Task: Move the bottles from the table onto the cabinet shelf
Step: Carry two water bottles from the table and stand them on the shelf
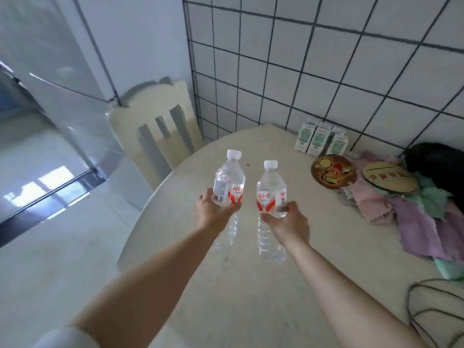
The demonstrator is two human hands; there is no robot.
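From the head camera, both bare arms reach forward over a pale round table (251, 285), each hand grasping a clear plastic water bottle. The left hand (213, 213) has its fingers curled round the middle of the left bottle (229, 183), just under the red-and-white label, with the white cap pointing up and away and the ribbed lower half showing below the palm. The right hand (288, 222) grips the right bottle (270, 192) in the same way, fingers wrapped across the lower edge of its label. Both bottles stand roughly upright, side by side and close together without touching, over the middle of the table; whether their bases rest on the top or hang just above it cannot be told. Toward the far right of the table, against the white tiled wall (326, 71), stands a cluster of small green-and-white cartons (320, 140). Near them lie two round decorated fans (334, 171), one partly resting on a heap of pink, purple and green cloths (414, 217), with a dark bundle (437, 167) behind. A dark cord (421, 310) loops near the right edge. Beyond the table's far side stands a cream chair (155, 126), and to the left a glossy white cabinet (50, 96) catches reflections.
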